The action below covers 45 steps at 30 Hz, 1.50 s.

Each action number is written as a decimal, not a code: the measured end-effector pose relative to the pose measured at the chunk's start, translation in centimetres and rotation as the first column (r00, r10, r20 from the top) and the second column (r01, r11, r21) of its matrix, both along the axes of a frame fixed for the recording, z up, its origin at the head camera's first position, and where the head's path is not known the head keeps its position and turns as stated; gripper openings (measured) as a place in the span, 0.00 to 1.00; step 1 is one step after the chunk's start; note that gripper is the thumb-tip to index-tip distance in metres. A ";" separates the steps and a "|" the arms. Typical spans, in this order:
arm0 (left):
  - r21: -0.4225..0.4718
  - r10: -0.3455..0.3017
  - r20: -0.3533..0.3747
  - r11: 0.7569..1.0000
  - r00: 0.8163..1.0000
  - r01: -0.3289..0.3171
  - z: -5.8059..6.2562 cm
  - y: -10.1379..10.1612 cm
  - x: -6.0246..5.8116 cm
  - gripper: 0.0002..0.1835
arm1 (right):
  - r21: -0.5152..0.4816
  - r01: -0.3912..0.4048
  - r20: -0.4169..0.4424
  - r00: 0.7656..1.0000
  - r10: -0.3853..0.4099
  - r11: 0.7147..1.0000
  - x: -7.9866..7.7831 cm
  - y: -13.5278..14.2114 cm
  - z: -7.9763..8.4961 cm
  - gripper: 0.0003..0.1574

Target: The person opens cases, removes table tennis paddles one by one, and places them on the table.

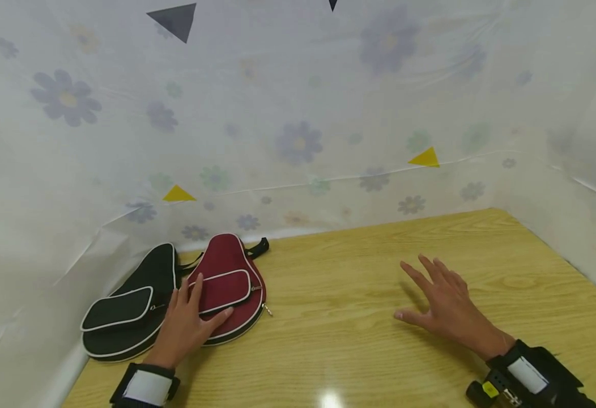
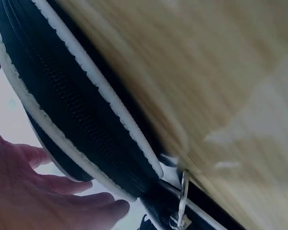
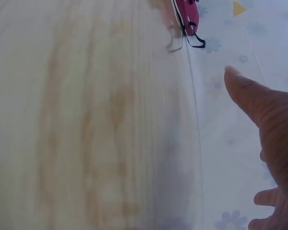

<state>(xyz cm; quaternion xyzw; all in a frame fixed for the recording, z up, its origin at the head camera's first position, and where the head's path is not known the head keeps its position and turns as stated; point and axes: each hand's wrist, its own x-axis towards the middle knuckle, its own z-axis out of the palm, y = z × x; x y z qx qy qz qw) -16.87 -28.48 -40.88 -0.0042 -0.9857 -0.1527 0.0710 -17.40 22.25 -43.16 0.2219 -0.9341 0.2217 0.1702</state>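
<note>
Two paddle-shaped zip cases with white piping, like table tennis bat cases, lie side by side at the table's left. One is a black case (image 1: 159, 277); to its right is a dark red case (image 1: 225, 249). Each has a front pocket with a zip. My left hand (image 1: 186, 326) is at the red case, fingers spread over its lower left, thumb towards its pocket; contact cannot be told. A dark zipped case side (image 2: 81, 100) fills much of the left wrist view, fingers beside it. My right hand (image 1: 451, 309) hovers over the table, fingers spread, holding nothing.
A wood-grain table (image 1: 328, 317) spans the front. White flowered sheeting (image 1: 298, 102) hangs behind and at both sides, with yellow triangles on it. A black strap (image 1: 258, 248) sticks out right of the red case. Dark bands (image 1: 147, 385) circle both wrists.
</note>
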 end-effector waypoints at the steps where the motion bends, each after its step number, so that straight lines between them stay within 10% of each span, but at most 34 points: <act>1: 0.009 0.001 0.016 1.000 1.000 -0.001 0.0 0.0 -0.1 0.60 | 0.004 -0.002 -0.002 1.000 0.002 1.000 0.0 0.0 -0.1 0.59; 45: 0.026 -0.101 0.085 0.995 0.991 0.099 0.9 2.3 -1.1 0.56 | 0.012 -0.061 0.030 0.998 0.060 0.998 -0.1 -1.6 0.2 0.58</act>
